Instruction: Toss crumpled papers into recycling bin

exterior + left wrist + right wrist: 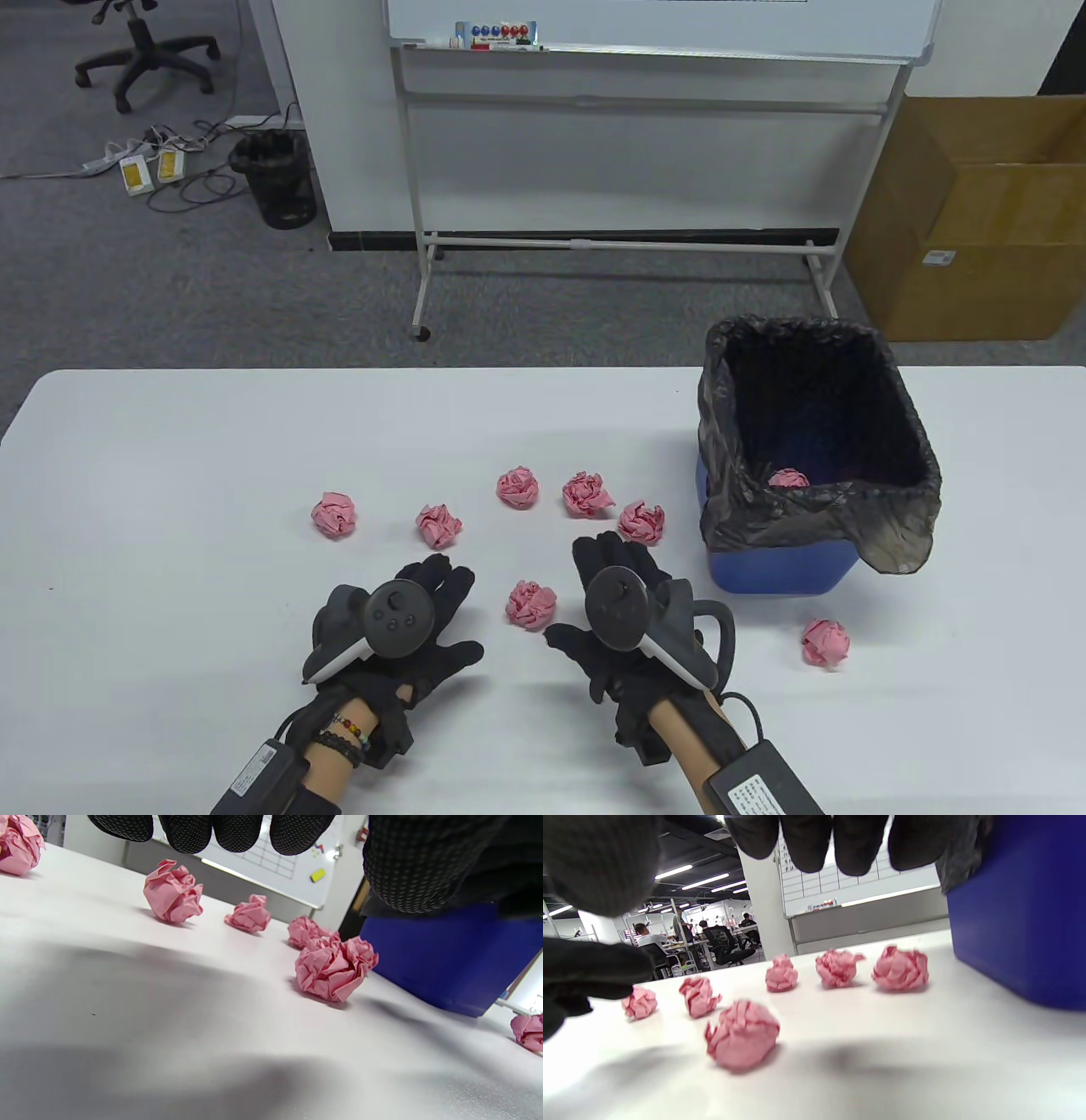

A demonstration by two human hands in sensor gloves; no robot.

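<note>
Several pink crumpled paper balls lie on the white table [170, 475]. One ball [531, 604] lies between my hands; it shows in the left wrist view [333, 968] and the right wrist view [742, 1034]. Another ball [825, 642] lies right of my right hand. One ball [788, 478] sits inside the blue bin [776, 573], which has a black liner [848, 501]. My left hand [433, 598] and right hand [607, 564] hover open and empty above the table, fingers spread.
A row of balls [517, 487] lies beyond my hands. Off the table stand a whiteboard [653, 25] on a frame, a cardboard box [976, 221] and a black waste basket [276, 178] on the floor.
</note>
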